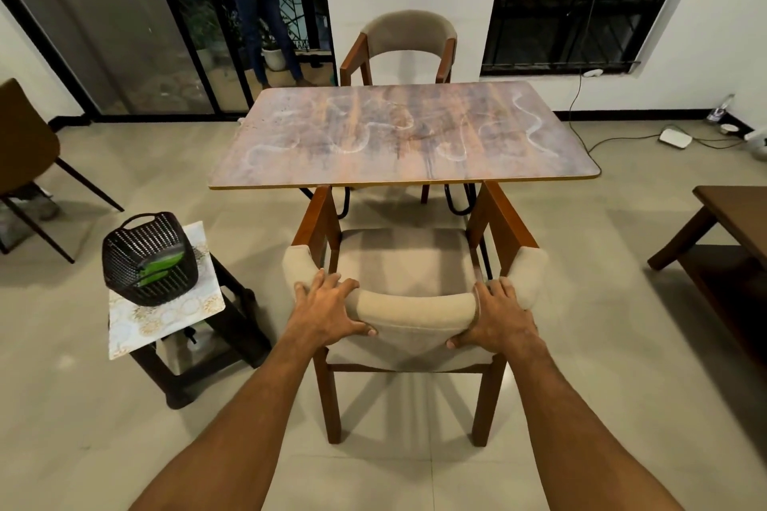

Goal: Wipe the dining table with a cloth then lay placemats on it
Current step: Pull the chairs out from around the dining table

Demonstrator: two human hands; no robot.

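A person grips the padded backrest of a chair (415,311) with both hands at the near edge of the table (398,137). The left hand (328,309) clasps the backrest towards its left end and the right hand (500,313) clasps it towards the right end. The fingers of each lie curled over the top and the thumbs are tucked against the rear face. The chair faces the table, and the front ends of its wooden arms reach just under the tabletop's edge. Most of the seat stands out from under the table.

The table sits mid-room on a tiled floor, and wavy white streaks run across its wood-grain top. A second chair (409,33) stands at its far side, against the white wall.

To the person's left, near the chair, a dark stool (182,382) carries a pale patterned mat (166,319) that overhangs its top. A black slatted basket (149,257) stands on the mat. Inside the basket lies a green item (159,268), and what it is cannot be told.

Farther left stands a brown chair (25,145) on thin dark legs. At the right edge is a low wooden table (734,216), with a white device (675,138) and cables on the floor beyond it. Another person (257,4) stands at the glass doors at the back left.
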